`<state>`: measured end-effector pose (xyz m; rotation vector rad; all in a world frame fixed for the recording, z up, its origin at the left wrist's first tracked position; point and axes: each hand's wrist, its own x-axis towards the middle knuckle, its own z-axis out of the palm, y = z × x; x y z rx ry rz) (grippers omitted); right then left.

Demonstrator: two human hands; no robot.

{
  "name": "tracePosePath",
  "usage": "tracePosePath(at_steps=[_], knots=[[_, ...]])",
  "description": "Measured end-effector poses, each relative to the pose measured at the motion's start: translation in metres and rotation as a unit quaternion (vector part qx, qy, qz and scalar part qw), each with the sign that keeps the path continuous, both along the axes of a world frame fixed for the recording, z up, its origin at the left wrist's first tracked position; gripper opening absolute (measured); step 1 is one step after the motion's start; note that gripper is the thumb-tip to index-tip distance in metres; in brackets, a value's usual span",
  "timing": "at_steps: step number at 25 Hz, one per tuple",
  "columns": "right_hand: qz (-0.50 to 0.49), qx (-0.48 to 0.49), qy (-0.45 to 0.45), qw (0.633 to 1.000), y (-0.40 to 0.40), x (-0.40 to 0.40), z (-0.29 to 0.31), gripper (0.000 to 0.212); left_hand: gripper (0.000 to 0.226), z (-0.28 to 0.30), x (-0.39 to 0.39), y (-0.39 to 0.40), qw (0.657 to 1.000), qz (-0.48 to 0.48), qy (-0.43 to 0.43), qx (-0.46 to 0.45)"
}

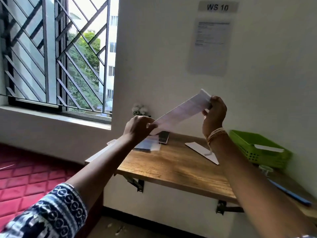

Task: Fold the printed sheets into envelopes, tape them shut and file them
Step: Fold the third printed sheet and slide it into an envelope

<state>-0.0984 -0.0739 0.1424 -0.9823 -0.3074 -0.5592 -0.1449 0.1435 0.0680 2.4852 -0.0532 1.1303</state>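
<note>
Holding folded sheet (181,111) aloft: long narrow strip, faint print, tilted.

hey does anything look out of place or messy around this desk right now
Mostly tidy. Small white scraps lie on the floor under the wooden shelf desk, and a folded envelope lies askew on it with a strip sticking off one edge. Both hands hold the folded sheet in the air.

daylight from window (56,54) | soft overall blur | edges bowed

Matt paper sheet (181,110), grained wooden table (171,165), green plastic basket (247,150).
</note>
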Motion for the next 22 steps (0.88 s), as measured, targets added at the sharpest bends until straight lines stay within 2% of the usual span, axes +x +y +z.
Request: tracePosePath(at_steps=[2,6,10,12,14,16,18,20,22], knots=[[-0.035,-0.027,0.009,0.999,-0.008,0.008,-0.014,0.028,0.019,-0.001,0.009,-0.009,1.000,0.009,-0.012,-0.015],[-0.084,-0.100,0.049,0.990,-0.022,0.029,-0.047,0.027,0.030,-0.014,0.043,-0.024,0.996,-0.028,0.003,-0.087],[-0.029,-0.119,0.180,0.976,-0.032,0.049,-0.077,0.027,0.037,-0.035,0.085,-0.023,0.994,-0.040,0.044,-0.089],[0.010,-0.111,0.244,0.963,-0.031,0.062,-0.090,0.026,0.038,-0.043,0.101,-0.026,0.982,-0.047,0.085,-0.162],[0.044,-0.148,0.288,0.945,-0.030,0.069,-0.098,0.022,0.040,-0.050,0.114,-0.032,0.968,-0.052,0.125,-0.209],[0.066,-0.198,0.309,0.928,-0.028,0.076,-0.105,0.018,0.042,-0.060,0.129,-0.033,0.970,-0.041,0.161,-0.176],[0.077,-0.225,0.304,0.923,-0.025,0.079,-0.112,0.009,0.048,-0.071,0.142,-0.026,0.972,-0.013,0.210,-0.104],[0.066,-0.235,0.302,0.922,-0.021,0.091,-0.120,0.022,0.055,-0.077,0.154,-0.021,0.954,-0.002,0.291,-0.074],[0.067,-0.205,0.311,0.925,-0.015,0.104,-0.131,0.026,0.056,-0.077,0.158,-0.029,0.929,0.011,0.365,-0.063]])
